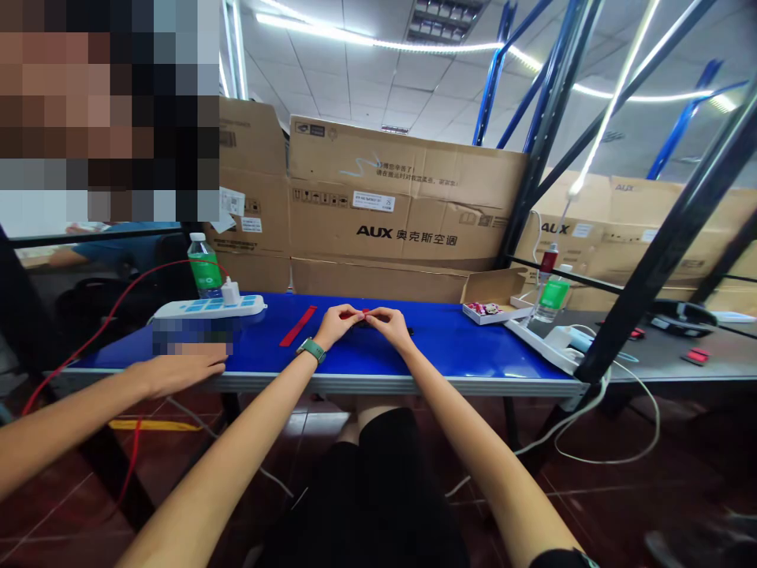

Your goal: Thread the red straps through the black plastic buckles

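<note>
On the desk point(502, 355), a strip point(298, 326) lies left of the left fingers point(353, 315); a box point(483, 318) is right of the right fingers point(379, 315). A socket bar point(206, 307) sits further left, a bottle point(204, 270) behind it. Cardboard point(402, 189) stands behind.

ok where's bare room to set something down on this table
The widest bare patch of blue table lies between the right hand and the open box, reaching the near edge. A smaller one: between the red strip and left power strip. Crowded: the left end, with bottle and another person's hand; the middle, where left hand meets right.
</note>
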`<state>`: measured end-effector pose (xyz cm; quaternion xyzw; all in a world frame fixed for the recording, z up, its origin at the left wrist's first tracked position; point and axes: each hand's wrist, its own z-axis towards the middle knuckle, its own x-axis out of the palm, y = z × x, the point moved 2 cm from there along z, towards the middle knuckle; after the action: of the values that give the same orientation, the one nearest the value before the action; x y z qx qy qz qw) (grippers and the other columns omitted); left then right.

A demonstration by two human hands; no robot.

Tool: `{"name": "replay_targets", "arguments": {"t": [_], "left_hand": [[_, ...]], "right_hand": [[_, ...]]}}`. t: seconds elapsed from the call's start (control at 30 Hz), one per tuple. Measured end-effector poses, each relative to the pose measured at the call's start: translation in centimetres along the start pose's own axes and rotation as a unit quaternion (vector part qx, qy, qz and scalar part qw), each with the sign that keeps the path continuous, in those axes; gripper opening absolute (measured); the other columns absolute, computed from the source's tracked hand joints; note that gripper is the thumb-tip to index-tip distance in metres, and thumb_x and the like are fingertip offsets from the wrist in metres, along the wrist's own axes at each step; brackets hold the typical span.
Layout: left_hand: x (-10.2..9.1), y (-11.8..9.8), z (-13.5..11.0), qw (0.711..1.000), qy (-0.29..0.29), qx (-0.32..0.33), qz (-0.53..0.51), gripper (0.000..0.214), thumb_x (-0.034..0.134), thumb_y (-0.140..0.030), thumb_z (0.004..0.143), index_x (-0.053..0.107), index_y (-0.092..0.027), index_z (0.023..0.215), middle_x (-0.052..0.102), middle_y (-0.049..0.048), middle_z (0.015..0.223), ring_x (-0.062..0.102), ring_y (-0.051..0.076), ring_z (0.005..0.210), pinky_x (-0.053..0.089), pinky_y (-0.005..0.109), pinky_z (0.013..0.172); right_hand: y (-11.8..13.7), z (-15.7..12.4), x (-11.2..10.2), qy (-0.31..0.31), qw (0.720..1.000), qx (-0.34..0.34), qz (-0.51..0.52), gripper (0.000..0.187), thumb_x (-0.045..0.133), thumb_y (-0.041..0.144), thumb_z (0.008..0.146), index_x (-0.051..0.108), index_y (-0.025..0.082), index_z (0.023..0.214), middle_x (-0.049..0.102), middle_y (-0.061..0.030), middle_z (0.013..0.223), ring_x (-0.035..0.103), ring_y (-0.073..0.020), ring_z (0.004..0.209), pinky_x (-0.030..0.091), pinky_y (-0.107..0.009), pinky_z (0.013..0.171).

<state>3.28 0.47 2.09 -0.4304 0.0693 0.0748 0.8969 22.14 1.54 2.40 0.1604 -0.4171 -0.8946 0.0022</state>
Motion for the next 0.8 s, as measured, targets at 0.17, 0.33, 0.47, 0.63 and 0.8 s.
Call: {"name": "replay_targets", "arguments": {"t": [0.17,0.33,0.47,0.63,0.8], "left_hand": [[0.0,0.0,-0.1,1.000,0.012,-0.008,-0.001,0.042,0.081,-0.057,0.070,0.076,-0.016,0.077,0.077,0.0091,0.082,0.070,0.023,0.076,0.056,0.035,0.075],[0.2,-0.2,-0.3,0.998,0.043,-0.018,-0.039,0.047,0.086,-0.053,0.066,0.078,-0.014,0.091,0.079,0.0129,0.098,0.073,0.027,0.090,0.056,0.040,0.088],[0.4,-0.2,-0.3,0.997,0.051,-0.012,-0.050,0.050,0.090,-0.049,0.061,0.076,-0.015,0.093,0.078,0.0133,0.103,0.073,0.028,0.096,0.055,0.044,0.095],[0.3,-0.3,-0.4,0.999,0.047,0.002,-0.003,0.038,0.085,-0.047,0.069,0.076,-0.016,0.091,0.078,0.0114,0.100,0.072,0.028,0.094,0.056,0.043,0.092],[0.4,-0.5,-0.4,0.997,0.067,0.025,0.041,0.034,0.080,-0.046,0.073,0.078,-0.017,0.092,0.078,0.0104,0.100,0.072,0.028,0.094,0.055,0.041,0.092]], "right_hand": [[-0.2,0.1,0.1,-0.001,1.000,-0.005,-0.004,0.029,0.073,0.048,0.077,0.079,0.021,0.084,0.078,-0.0061,0.089,0.073,-0.0242,0.084,0.057,-0.036,0.083],[-0.5,0.2,-0.2,-0.031,0.999,0.007,-0.005,0.029,0.076,0.048,0.073,0.080,0.021,0.082,0.079,-0.0077,0.089,0.073,-0.0271,0.084,0.058,-0.039,0.082],[-0.7,0.3,-0.2,-0.041,0.999,0.018,0.011,0.028,0.078,0.047,0.070,0.080,0.022,0.081,0.079,-0.0073,0.088,0.073,-0.0265,0.081,0.058,-0.038,0.079],[-1.2,0.5,0.0,-0.044,0.999,0.023,0.008,0.026,0.078,0.046,0.068,0.077,0.022,0.080,0.077,-0.0049,0.082,0.071,-0.0224,0.075,0.057,-0.033,0.073],[-1.5,0.5,-0.3,-0.066,0.996,0.024,-0.049,0.023,0.075,0.045,0.071,0.073,0.022,0.071,0.073,-0.0029,0.072,0.066,-0.0197,0.068,0.053,-0.030,0.067]]}}
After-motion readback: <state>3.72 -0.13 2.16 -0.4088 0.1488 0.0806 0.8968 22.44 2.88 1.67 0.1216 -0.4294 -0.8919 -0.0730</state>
